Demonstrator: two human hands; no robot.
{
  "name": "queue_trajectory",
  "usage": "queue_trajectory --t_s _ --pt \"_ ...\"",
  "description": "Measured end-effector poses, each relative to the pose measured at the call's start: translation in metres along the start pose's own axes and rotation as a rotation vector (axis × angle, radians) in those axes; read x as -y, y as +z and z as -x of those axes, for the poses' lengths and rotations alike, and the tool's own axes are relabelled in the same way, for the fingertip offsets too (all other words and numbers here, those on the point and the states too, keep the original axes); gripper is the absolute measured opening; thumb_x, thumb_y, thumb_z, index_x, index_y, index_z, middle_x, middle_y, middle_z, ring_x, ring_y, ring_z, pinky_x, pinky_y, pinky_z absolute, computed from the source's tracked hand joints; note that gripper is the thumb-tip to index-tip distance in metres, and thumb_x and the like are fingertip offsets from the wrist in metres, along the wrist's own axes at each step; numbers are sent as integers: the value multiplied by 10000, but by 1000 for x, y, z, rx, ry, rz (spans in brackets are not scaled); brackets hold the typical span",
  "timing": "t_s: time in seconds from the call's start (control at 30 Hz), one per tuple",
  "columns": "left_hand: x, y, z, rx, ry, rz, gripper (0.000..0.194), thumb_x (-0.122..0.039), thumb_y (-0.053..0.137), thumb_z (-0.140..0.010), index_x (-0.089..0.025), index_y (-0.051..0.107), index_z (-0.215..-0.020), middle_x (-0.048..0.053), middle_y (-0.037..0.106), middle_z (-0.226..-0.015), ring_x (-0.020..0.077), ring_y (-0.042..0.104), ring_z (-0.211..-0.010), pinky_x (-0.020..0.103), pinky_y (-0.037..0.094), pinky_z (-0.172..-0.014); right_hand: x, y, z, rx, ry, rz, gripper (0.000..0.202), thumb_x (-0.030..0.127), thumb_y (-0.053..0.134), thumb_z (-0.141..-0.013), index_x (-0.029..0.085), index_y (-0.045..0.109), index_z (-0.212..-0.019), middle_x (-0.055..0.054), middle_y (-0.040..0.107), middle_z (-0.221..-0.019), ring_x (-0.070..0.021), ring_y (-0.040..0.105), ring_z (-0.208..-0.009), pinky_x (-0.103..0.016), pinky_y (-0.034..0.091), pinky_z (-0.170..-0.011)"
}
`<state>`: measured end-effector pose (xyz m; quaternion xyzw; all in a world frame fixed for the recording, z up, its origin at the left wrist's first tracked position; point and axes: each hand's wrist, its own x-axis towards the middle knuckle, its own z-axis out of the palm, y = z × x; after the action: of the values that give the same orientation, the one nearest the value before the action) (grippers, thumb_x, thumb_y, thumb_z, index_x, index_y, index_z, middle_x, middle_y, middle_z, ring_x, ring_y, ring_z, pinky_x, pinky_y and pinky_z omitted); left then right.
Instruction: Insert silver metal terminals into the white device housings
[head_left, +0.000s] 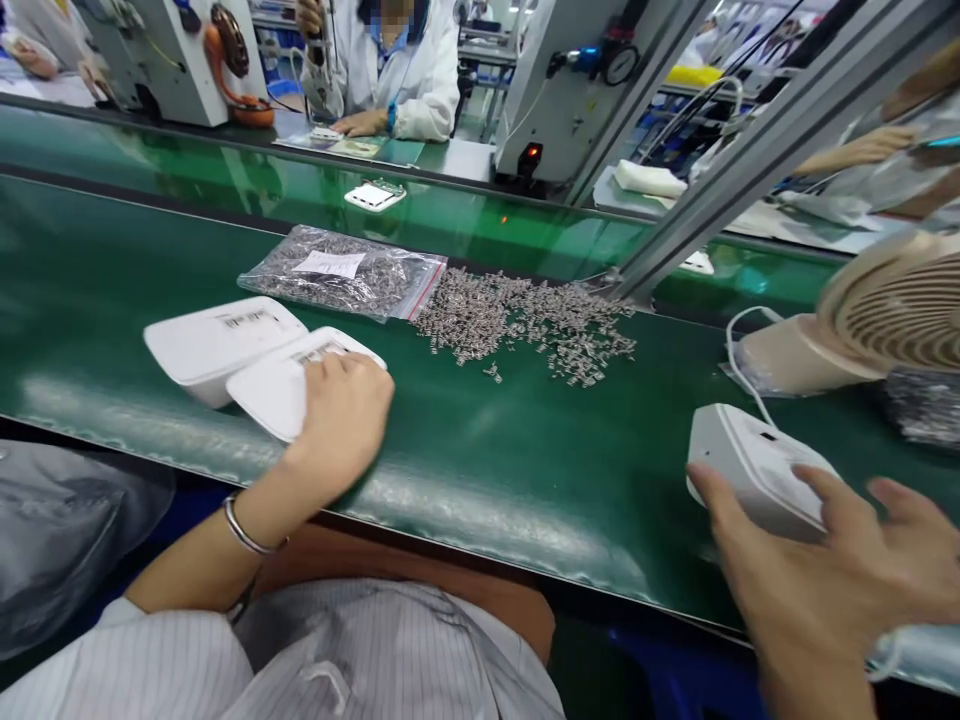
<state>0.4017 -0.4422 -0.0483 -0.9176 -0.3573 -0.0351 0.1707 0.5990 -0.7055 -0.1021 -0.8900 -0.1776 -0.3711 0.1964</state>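
My left hand [345,415], with a metal bangle at the wrist, is closed on the right end of a white plastic case [270,395]. That case leans against another white plastic case [217,340], and both carry printed labels. At the right, my right hand [832,550] is spread around the near side of a white box-shaped device [750,460] with a small dark port. Its thumb overlaps the left edge of the device and the forefinger reaches over the top; whether they press on it I cannot tell.
Small metal parts [525,315] lie heaped on the green bench [480,460], beside a clear zip bag [337,270] of similar parts. A beige fan [810,340] stands at right, near a slanted metal post [720,180]. Beyond, a white part [375,195] lies on a green strip, and a co-worker [420,90] sits opposite.
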Motion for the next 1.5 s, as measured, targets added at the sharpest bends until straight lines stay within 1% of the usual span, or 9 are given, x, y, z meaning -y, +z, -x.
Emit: queue_trajectory --t_s 0.17,0.3,0.4,0.53,0.63,0.8,0.97,1.2,1.5 --pt "22 10 0 -155 -216 104 535 -290 365 -896 10 364 -1340 280 447 -1304 405 469 -1084 484 340 -838 -18 1 2 73 238 -49 469 516 732 -534 178 655 -851 -186 598 -986 -442 535 -1080 -575 468 -837" --pt "1 15 34 -345 40 51 502 -338 398 -905 -67 431 -1326 181 411 -1396 364 457 -1119 449 321 -845 3 -4 0 -31 308 -129 404 401 746 -466 187 617 -783 -123 617 -831 -417 585 -963 -576 467 -833" --pt "-16 13 56 -389 266 94 541 -382 447 -892 -147 389 -1375 133 380 -1429 324 455 -1152 412 329 -852 26 -23 14 38 86 -405 319 311 713 -616 238 604 -907 -139 619 -1011 -360 585 -1005 -521 490 -808" --pt "-26 10 62 -389 430 323 550 -475 504 -849 -273 418 -1353 104 355 -1448 329 427 -1204 417 337 -890 58 -49 27 525 -397 -824 488 270 696 -703 243 528 -1161 -175 475 -1317 -353 496 -1184 -518 487 -852" --pt "-27 13 59 -418 482 404 378 -449 520 -846 -243 603 -1151 93 439 -1396 327 435 -1196 412 342 -899 70 -40 6 744 -548 -891 494 321 700 -728 241 531 -1186 -167 459 -1358 -333 481 -1215 -500 472 -902" --pt "-26 17 60 -435 449 428 352 -430 515 -855 -199 649 -1084 99 523 -1319 313 476 -1149 403 360 -873 73 27 -47 544 -531 -548 187 260 572 -810 250 665 -972 -118 548 -1250 -328 514 -1139 -556 395 -924" --pt "-27 19 61 -433 407 463 418 -454 500 -859 -156 630 -1122 111 529 -1308 322 482 -1137 418 363 -863 78 73 -52 533 -597 -268 158 201 544 -790 209 700 -816 -137 532 -1254 -377 465 -1125 -579 355 -863" --pt "-28 14 58 -392 436 466 459 -450 535 -840 -170 563 -1202 150 484 -1344 349 464 -1161 453 383 -847 72 82 -42 456 -587 -360 199 228 485 -833 236 679 -873 -120 565 -1179 -331 496 -1082 -533 375 -844" --pt "-18 15 52 -231 608 656 362 -89 423 -801 -92 540 -1144 159 518 -1292 339 383 -1252 486 406 -948 64 86 -45 466 -506 -413 237 181 506 -776 238 672 -935 -123 556 -1167 -328 527 -1079 -535 400 -856"
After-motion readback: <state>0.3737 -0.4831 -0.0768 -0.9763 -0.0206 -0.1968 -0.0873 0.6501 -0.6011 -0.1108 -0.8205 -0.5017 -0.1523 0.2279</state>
